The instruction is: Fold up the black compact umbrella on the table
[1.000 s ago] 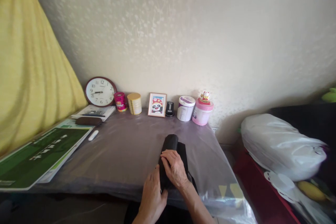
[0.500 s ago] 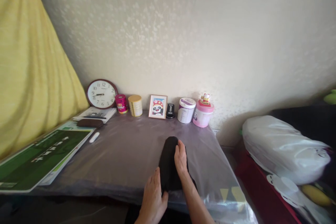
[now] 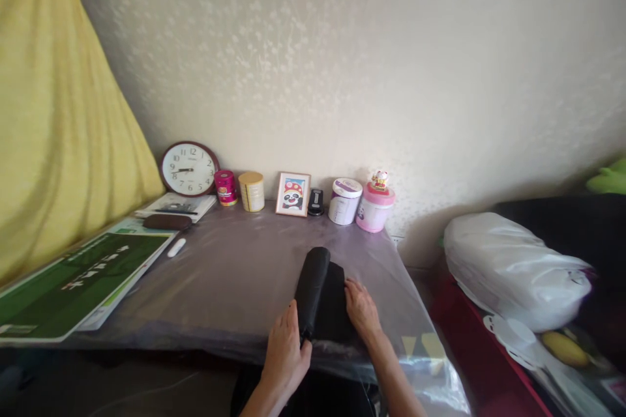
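A black folding umbrella (image 3: 313,290) lies near the table's front edge, its far end pointing at the wall. Its left part forms a thick roll, while a flat panel of its black fabric (image 3: 335,306) spreads to the right. My left hand (image 3: 286,345) is closed around the near end of the roll, thumb on the near side. At the right edge of the fabric panel, my right hand (image 3: 362,306) grips with bent fingers; the thumb is mostly hidden.
Along the wall stand a clock (image 3: 190,169), a pink tin (image 3: 225,187), a yellow canister (image 3: 252,192), a panda picture frame (image 3: 293,194) and two tubs, one white (image 3: 345,202), one pink (image 3: 375,208). Left are a green booklet (image 3: 92,280), a brown case (image 3: 167,221) and a white object (image 3: 177,247).
My right hand has moved off the top of the umbrella to the right, where a flat fabric panel now shows. My left hand stays at the near end, and the view has shifted slightly.
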Demonstrator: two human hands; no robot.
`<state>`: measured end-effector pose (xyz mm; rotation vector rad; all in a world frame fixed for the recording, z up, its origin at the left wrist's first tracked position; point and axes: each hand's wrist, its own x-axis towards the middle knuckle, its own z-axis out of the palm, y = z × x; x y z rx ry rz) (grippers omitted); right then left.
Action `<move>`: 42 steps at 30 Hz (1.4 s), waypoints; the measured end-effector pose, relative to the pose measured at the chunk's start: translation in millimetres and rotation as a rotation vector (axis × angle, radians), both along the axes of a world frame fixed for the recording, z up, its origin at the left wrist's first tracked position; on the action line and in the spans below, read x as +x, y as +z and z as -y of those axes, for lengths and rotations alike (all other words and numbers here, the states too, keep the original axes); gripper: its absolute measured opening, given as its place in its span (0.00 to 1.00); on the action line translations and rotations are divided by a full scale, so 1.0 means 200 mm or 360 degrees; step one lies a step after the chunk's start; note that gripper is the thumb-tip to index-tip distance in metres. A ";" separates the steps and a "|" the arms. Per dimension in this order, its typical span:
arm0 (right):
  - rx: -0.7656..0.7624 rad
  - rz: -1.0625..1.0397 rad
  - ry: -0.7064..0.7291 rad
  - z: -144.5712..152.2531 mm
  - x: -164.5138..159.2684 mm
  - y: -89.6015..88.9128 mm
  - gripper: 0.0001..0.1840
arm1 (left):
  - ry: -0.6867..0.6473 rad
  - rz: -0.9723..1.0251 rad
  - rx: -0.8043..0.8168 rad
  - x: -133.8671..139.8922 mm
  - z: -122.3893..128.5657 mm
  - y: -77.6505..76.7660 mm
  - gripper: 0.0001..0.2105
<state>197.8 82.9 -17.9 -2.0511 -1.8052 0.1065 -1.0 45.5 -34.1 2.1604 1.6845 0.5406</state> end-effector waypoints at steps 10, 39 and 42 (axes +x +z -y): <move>-0.0527 -0.0770 0.0056 0.16 0.14 0.10 0.16 | -0.0019 -0.0040 -0.0050 0.00 0.01 0.05 0.33; -0.0994 -0.1450 0.0026 0.17 0.25 0.24 0.09 | -0.0038 -0.0088 -0.0053 0.00 0.01 0.04 0.33; -0.0952 -0.1032 0.0048 0.15 0.36 0.27 0.04 | -0.0030 -0.0074 -0.0064 0.00 0.01 0.04 0.33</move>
